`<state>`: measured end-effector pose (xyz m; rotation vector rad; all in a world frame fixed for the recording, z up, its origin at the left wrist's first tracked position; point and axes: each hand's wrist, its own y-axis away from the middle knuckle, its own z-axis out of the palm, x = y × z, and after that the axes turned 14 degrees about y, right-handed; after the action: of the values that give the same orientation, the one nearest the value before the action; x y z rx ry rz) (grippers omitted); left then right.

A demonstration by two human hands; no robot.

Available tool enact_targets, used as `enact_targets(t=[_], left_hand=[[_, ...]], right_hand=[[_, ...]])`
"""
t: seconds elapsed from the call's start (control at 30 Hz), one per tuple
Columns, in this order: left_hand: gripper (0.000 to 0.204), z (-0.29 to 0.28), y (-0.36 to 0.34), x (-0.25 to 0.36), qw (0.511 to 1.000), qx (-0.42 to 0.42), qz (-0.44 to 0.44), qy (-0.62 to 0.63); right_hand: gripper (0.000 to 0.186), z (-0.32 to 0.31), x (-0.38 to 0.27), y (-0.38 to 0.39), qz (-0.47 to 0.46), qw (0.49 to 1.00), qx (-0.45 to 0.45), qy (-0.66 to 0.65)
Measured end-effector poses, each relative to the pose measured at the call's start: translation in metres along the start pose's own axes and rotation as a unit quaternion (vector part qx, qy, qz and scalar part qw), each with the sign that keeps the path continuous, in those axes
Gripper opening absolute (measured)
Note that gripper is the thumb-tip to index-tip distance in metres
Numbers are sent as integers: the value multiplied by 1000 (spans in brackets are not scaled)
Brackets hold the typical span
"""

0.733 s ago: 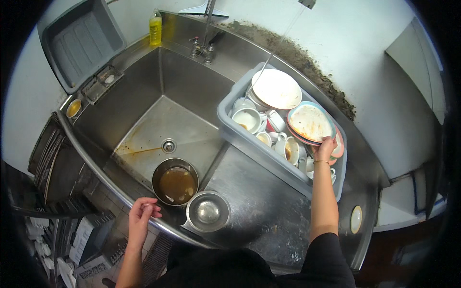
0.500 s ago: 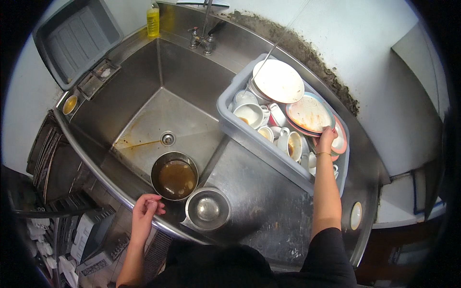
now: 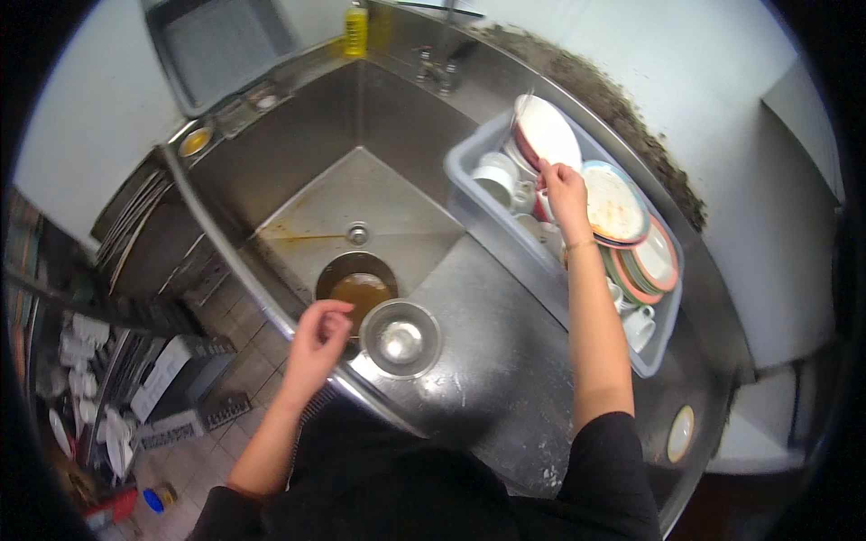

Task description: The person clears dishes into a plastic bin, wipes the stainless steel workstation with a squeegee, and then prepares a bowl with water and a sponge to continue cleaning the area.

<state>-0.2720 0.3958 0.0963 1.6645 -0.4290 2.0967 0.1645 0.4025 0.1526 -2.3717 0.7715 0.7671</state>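
My right hand (image 3: pixel 565 194) reaches into a grey plastic tub (image 3: pixel 514 252) of dirty dishes. Its fingers are closed on the near rim of a white plate (image 3: pixel 547 131) with a dark red edge, which stands tilted. Beside that hand lies a stack of food-stained plates (image 3: pixel 615 203), with orange-rimmed plates (image 3: pixel 657 257) below. White cups (image 3: pixel 494 180) sit left of the hand, partly hidden by the arm. My left hand (image 3: pixel 320 338) hovers over the sink's front edge, loosely bent and holding nothing. Near it are a pot (image 3: pixel 363 293) of brown liquid and a metal pan (image 3: pixel 400 340).
The steel sink basin (image 3: pixel 352 198) has a drain and a tap (image 3: pixel 437 70) behind it. A yellow bottle (image 3: pixel 355 32) stands at the back corner beside an upright grey tray (image 3: pixel 216 50). A small oval dish (image 3: pixel 680 433) lies at the right.
My right hand has moved left from the stained plates to the white plate, which now tips up more steeply. The view has shifted; my left hand stays near the pot.
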Motion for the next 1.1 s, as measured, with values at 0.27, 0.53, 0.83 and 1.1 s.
enact_targets(t=[0.27, 0.53, 0.83, 1.1], left_hand=[[27, -26, 33, 4, 989, -34, 111, -94], [23, -126, -58, 12, 998, -38, 9, -46], [18, -113, -244, 58, 963, -268, -37, -1], [16, 137, -387, 59, 894, -446, 48, 10]], right_hand=[[33, 39, -3, -140, 45, 963, -155, -217], [39, 25, 12, -204, 133, 943, 60, -300], [36, 11, -77, -153, -138, 889, 247, 360], [12, 67, -110, 73, -42, 961, 146, 232]])
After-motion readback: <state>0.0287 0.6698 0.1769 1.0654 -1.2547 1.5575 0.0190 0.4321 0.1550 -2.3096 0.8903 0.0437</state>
